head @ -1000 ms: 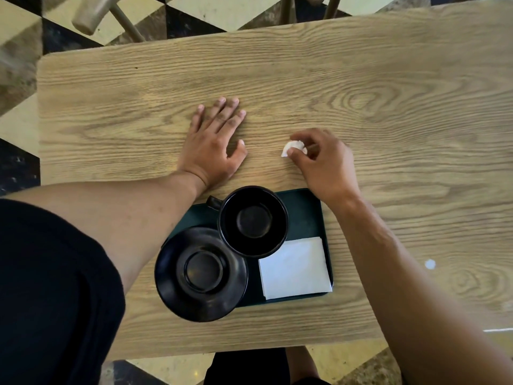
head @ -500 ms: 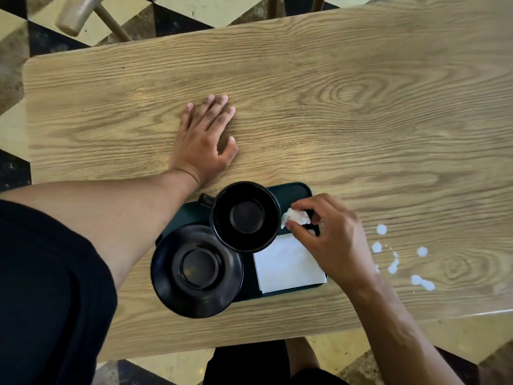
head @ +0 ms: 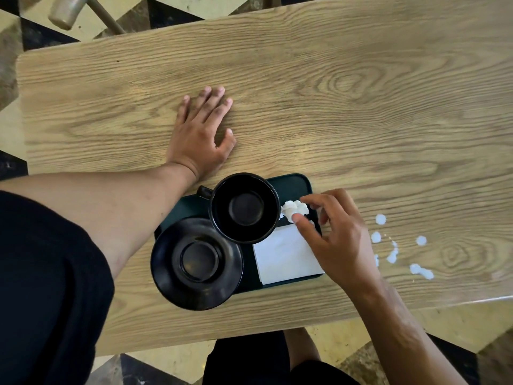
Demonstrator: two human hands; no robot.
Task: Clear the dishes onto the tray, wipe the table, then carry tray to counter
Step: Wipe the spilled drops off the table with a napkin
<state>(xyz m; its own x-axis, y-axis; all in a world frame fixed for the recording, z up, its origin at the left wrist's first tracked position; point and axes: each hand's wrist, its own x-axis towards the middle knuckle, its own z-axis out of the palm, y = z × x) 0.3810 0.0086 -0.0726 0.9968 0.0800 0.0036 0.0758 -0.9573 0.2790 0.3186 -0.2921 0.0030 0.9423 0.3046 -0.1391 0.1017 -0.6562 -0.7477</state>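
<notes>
A dark green tray (head: 291, 184) sits near the front edge of the wooden table (head: 361, 107). On it stand a black cup (head: 245, 208) and a black saucer (head: 197, 262), and a flat white napkin (head: 283, 259) lies on its right half. My right hand (head: 338, 240) hovers over the tray's right side. Its thumb and forefinger pinch a small crumpled white paper wad (head: 293, 209) just right of the cup. My left hand (head: 202, 140) lies flat on the table behind the tray, palm down, fingers spread, holding nothing.
Several small white paper scraps (head: 380, 219) lie scattered on the table right of the tray. A chair's wooden frame (head: 66, 12) shows beyond the far left corner. Checkered floor surrounds the table, and my legs are below its front edge.
My right hand carried the white wad from the table behind the tray back over the tray, beside the cup. The left hand stayed flat. The view shifted, revealing the scraps at right.
</notes>
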